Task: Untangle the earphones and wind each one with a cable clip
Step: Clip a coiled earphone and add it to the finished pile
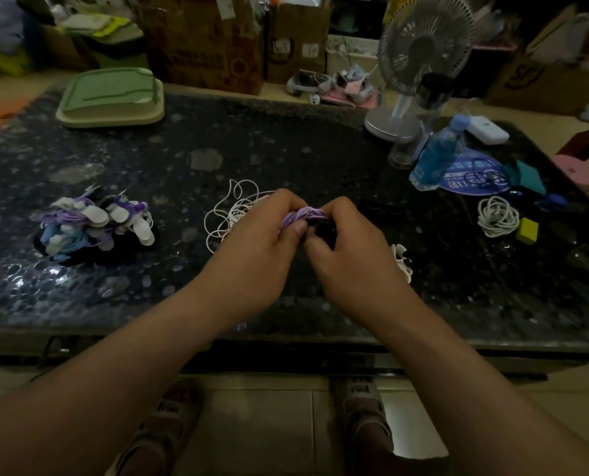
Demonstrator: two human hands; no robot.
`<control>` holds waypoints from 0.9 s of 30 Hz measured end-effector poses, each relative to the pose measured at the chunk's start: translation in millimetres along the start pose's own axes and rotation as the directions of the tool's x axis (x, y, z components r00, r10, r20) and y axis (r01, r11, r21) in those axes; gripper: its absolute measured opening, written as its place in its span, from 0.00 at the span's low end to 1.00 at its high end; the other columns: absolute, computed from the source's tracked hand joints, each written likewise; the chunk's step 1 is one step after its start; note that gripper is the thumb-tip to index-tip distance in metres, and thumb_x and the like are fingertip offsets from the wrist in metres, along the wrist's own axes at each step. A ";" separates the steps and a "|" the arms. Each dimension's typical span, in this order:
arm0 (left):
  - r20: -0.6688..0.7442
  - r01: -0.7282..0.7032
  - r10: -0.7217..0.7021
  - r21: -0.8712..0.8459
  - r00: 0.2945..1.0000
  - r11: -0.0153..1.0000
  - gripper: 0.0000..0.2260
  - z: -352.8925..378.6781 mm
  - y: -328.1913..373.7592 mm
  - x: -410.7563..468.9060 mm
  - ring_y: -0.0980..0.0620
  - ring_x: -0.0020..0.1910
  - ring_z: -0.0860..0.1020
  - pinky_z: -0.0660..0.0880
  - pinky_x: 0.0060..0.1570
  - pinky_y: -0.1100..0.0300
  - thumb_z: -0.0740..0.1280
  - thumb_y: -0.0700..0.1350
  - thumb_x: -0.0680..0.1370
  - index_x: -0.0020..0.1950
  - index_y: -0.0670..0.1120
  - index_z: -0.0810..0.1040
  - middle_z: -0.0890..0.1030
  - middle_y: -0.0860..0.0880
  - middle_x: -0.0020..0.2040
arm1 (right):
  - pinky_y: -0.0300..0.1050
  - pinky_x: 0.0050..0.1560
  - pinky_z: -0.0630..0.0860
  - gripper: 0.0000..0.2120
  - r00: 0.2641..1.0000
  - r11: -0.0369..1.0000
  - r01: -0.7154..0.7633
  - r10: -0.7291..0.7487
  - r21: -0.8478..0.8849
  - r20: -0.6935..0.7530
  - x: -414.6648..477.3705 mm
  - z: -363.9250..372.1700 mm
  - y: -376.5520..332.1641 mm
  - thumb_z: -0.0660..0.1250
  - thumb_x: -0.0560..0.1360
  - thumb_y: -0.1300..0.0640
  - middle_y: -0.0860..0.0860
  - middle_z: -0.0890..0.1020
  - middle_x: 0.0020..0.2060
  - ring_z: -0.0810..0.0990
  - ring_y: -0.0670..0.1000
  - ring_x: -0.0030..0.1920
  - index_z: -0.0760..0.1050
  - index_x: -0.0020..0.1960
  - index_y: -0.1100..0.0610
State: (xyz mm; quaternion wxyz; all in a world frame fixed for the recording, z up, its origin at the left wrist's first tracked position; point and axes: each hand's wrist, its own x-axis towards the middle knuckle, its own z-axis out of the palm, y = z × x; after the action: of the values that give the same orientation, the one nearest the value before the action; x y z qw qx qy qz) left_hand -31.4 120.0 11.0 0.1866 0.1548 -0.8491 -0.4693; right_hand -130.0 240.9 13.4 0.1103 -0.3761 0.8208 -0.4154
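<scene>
Over the middle of the dark speckled table (286, 139), my left hand (262, 249) and my right hand (351, 255) meet and both pinch a small bundle of purple earphone cable (303, 215). Something dark, perhaps a clip, sits under my right fingers; I cannot tell what it is. A loose tangle of white earphone cable (231, 209) lies just behind my left hand. At the left lies a pile of wound earphones with white clips (97, 223), purple and blue. White clips (403, 261) peek out beside my right wrist.
A coiled white cable (496, 216) and a yellow block (527, 230) lie at the right. A blue bottle (439, 156), a clear cup, a desk fan (420, 56) and a blue printed disc (471, 173) stand at the back right. A green lidded box (111, 97) sits back left.
</scene>
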 end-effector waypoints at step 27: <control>-0.097 0.132 -0.147 -0.145 0.984 0.981 0.13 -8.3 -3.2 4.5 0.53 0.49 0.84 0.83 0.48 0.43 0.59 0.39 0.86 0.61 0.55 0.78 0.84 0.53 0.52 | 0.55 0.41 0.81 0.09 0.985 0.986 0.166 -0.167 -0.033 -0.039 -10.7 14.8 -5.2 0.67 0.83 0.54 0.46 0.83 0.45 0.83 0.47 0.42 0.69 0.60 0.48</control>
State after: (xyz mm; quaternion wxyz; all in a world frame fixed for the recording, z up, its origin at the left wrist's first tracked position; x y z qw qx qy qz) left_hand -31.3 110.2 13.2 0.2087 0.2259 -0.7904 -0.5297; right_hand -112.6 237.7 6.7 0.0524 -0.4362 0.7946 -0.4189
